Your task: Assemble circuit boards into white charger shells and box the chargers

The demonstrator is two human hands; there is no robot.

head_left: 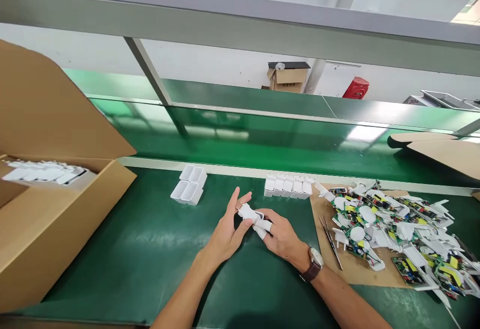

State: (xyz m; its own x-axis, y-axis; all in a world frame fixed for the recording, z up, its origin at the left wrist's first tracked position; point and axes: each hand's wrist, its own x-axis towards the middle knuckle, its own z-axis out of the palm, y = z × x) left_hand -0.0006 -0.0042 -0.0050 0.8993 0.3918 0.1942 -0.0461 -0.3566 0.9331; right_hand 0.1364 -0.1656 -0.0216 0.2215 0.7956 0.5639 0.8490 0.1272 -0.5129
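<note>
White casing gripped by both hands, left hand and right hand, over open green mat.

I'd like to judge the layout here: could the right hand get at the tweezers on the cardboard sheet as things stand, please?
Probably yes: the tweezers lie uncovered at the cardboard sheet's near edge, just beside the right hand, with nothing between them; however, that hand and the left hand hold a white part.

Bare green mat lay open leftward up to the cardboard box; a parts heap crowded the right.
</note>
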